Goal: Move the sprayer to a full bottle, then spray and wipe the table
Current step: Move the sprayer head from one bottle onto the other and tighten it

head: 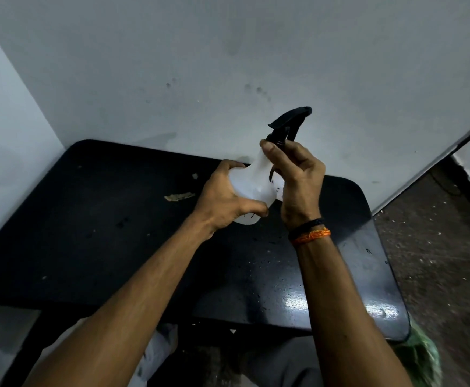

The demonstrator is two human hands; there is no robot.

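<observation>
Bottle (252, 185) held tilted above table (88, 233), left hand (228, 196) wrapped round its body, right hand (295, 177) pinching sprayer (289, 124) collar; risk: cross-threaded collar leaks, or slick bottle slips

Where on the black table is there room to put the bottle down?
The near left of the table, between the left arm and the wall, is bare. The near right corner is bare too, but wet with droplets. It is crowded in the middle, where the left hand and right hand hold the bottle, near a scrap.
</observation>
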